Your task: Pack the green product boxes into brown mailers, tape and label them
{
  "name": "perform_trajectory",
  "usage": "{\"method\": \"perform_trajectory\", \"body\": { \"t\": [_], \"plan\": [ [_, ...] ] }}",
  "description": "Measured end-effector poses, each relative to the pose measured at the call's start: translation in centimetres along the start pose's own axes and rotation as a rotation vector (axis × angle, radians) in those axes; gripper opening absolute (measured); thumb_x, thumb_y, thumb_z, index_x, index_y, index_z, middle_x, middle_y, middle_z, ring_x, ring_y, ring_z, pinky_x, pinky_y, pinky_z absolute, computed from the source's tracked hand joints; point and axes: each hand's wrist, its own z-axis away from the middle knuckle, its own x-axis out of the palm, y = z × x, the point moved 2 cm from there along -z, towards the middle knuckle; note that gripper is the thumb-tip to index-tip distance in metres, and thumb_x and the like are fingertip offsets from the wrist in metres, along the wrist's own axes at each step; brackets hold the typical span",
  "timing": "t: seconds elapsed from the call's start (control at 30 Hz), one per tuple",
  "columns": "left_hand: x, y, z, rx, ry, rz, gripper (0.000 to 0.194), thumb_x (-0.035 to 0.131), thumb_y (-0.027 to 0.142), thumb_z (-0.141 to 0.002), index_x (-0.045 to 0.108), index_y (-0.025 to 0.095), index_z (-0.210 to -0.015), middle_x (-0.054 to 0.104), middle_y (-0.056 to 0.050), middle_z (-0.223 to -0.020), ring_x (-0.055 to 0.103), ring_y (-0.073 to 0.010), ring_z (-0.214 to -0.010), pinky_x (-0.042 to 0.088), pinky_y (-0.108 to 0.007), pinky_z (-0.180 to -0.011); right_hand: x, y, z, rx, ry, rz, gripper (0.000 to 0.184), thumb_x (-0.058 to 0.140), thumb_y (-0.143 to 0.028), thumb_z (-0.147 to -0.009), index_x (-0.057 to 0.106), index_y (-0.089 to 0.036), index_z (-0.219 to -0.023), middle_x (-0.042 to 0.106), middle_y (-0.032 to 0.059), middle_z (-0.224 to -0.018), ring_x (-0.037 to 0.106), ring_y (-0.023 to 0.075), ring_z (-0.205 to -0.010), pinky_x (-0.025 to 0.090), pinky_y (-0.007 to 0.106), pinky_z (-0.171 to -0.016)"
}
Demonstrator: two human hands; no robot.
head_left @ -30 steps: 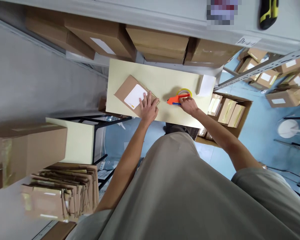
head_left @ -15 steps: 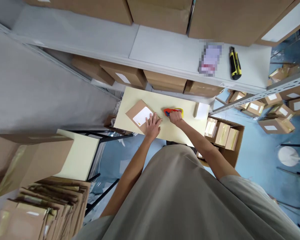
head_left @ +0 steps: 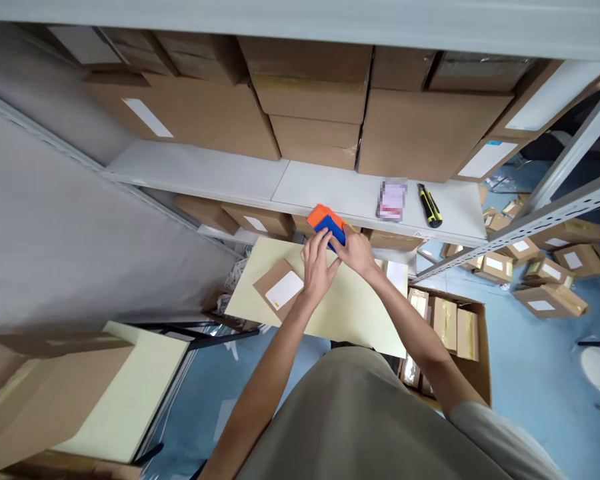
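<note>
My right hand grips an orange and blue tape dispenser, lifted above the pale yellow table. My left hand reaches up beside it, fingers raised and touching the dispenser's underside. A small brown cardboard box with a white label lies flat on the table just left of my left hand. A white paper lies at the table's far right corner.
A grey shelf runs behind the table with large cardboard boxes stacked above, a yellow-black utility knife and a blurred paper on it. An open carton of packages stands on the blue floor at right. Another table with a big box is at lower left.
My right hand lifted the tape dispenser off the table. My left hand left the small box and rose to the dispenser. The camera tilted upward, showing more shelving.
</note>
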Motion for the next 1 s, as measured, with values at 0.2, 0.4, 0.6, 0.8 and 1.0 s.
{"method": "perform_trajectory", "body": {
  "t": [0.2,0.4,0.6,0.8,1.0],
  "plan": [
    [-0.1,1.2,-8.4,0.035,0.166,0.102,0.086,0.064,0.008,-0.096,0.043,0.032,-0.176,0.046,-0.014,-0.181,0.042,-0.032,-0.173,0.038,-0.052,-0.145,-4.6,-2.2,-6.6,-0.066,0.181,0.097,0.052,0.04,-0.051,-0.122,0.061,-0.009,-0.144,0.083,0.0246,-0.12,0.08,0.0423,-0.114,0.057,0.043,-0.094],
    [3.9,-1.9,-11.8,-0.005,0.115,0.23,0.091,0.063,0.009,-0.096,0.033,0.025,-0.18,0.035,-0.018,-0.186,0.036,-0.0318,-0.176,0.04,-0.046,-0.143,-3.5,-2.2,-11.9,-0.101,0.179,0.257,0.046,0.042,-0.034,-0.12,0.064,0.0,-0.142,0.082,0.0277,-0.12,0.077,0.0385,-0.117,0.047,0.051,-0.12],
    [6.6,-5.6,-11.5,0.046,-0.036,0.286,0.09,0.069,0.039,-0.107,0.027,0.016,-0.183,0.027,-0.024,-0.19,0.021,-0.036,-0.181,0.022,-0.052,-0.149,-0.8,-0.3,-14.5,-0.174,0.249,0.203,0.049,0.045,-0.031,-0.116,0.068,0.001,-0.145,0.071,0.0328,-0.146,0.063,0.0437,-0.141,0.041,0.064,-0.127],
    [5.3,-11.1,0.3,-0.09,-0.172,0.135,0.092,0.054,0.064,-0.114,0.02,0.018,-0.186,0.018,-0.019,-0.194,0.006,-0.0364,-0.183,0.01,-0.061,-0.148,5.7,3.7,-9.7,-0.19,0.403,-0.043,0.074,0.023,-0.055,-0.122,0.039,-0.01,-0.178,0.046,0.027,-0.174,0.039,0.0496,-0.165,0.03,0.081,-0.133],
    [3.7,-14.6,16.5,-0.341,-0.441,-0.006,0.09,0.041,0.069,-0.115,0.025,0.014,-0.185,0.025,-0.022,-0.192,0.008,-0.0345,-0.183,0.009,-0.06,-0.149,23.9,7.8,6.1,0.085,-0.093,-0.395,0.066,0.032,-0.045,-0.12,0.048,-0.007,-0.172,0.057,0.028,-0.17,0.054,0.0429,-0.161,0.041,0.07,-0.135]
  ]
}}
